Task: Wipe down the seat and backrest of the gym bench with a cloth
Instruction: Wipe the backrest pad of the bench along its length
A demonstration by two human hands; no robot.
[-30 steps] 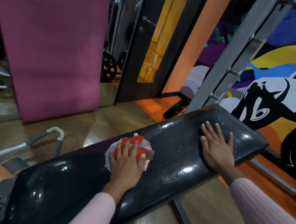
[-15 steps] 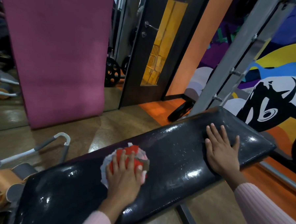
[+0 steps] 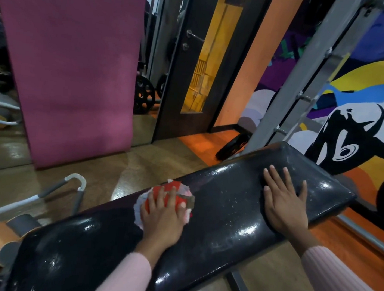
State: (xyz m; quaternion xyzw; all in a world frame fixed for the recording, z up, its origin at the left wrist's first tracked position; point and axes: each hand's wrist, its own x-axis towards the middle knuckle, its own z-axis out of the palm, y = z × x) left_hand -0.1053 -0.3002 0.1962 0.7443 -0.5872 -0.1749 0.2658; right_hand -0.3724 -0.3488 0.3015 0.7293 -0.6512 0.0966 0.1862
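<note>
Head view, gym bench wiping. The black vinyl bench pad [image 3: 227, 214] runs from the lower left of the frame to the right centre, its glossy surface carrying highlights and pale specks. The cloth [image 3: 179, 194], a bunched rag of red, white and pink patches, lies on the pad at the centre of the frame, close to the pad's far edge. The left hand [image 3: 160, 215] rests on top of it: the grip is flat, fingers laid forward over the cloth and pressing it against the vinyl, not pinching it. The right hand [image 3: 283, 201] lies palm down on the pad toward the right of the frame, well apart from the cloth, fingers spread and holding nothing; it appears to steady the pad.

Handling, as a judgement: the cloth looks light, soft and limp, so it is best driven by a broad palm over its bunched middle; loose edges may fold or trail. The vinyl looks smooth and slick, padded beneath, so the cloth should slide easily and could slip from under the hand at the pad's edge.

Background: a pink mat [image 3: 74, 72] stands at upper left, a door [image 3: 190, 67] at upper centre, a painted mural [image 3: 354, 136] at right.
</note>
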